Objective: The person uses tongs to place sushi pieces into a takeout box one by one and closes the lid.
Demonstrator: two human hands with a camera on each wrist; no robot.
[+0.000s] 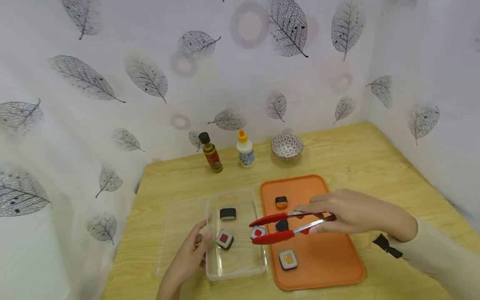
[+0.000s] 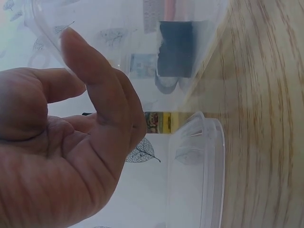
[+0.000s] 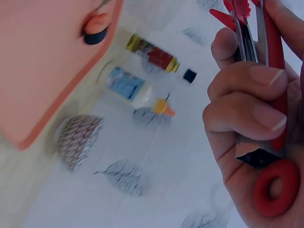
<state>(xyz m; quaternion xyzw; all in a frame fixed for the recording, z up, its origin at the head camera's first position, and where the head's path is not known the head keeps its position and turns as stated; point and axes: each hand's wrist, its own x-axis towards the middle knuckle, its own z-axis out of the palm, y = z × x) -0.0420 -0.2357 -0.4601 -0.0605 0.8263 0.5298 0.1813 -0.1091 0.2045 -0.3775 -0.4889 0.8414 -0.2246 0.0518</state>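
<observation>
Nearest to me, my left hand [image 1: 187, 256] steadies the clear box [image 1: 234, 268], fingers straight against its near left wall; that grip is relaxed and grasps nothing. The box looks thin and light, so I judge it would slide on the counter [image 1: 375, 162] if not braced. Inside it lie 2 sushi pieces, one with a red centre [image 1: 224, 239] just beside my fingertips and a dark one [image 1: 227, 213] farther back.

My right hand [image 1: 356, 214] is clenched around the tongs [image 1: 285, 227], whose red tips pinch a small sushi roll [image 1: 258, 232] right at the box's right wall, between box and orange tray [image 1: 330, 266]. The roll looks like a light, stiff toy with smooth sides, so I judge it could slip; squeezing across its flat faces seems safest.

The box wall stands between the roll and the box floor. On the tray sit 3 more pieces: a pale-centred one [image 1: 288, 259] nearest, a dark one [image 1: 282, 225] behind the tongs, an orange-topped one [image 1: 281, 202] beyond. Well back stand a dark-capped bottle [image 1: 211, 154], a white glue bottle [image 1: 245, 150] and a patterned bowl [image 1: 287, 146].
</observation>
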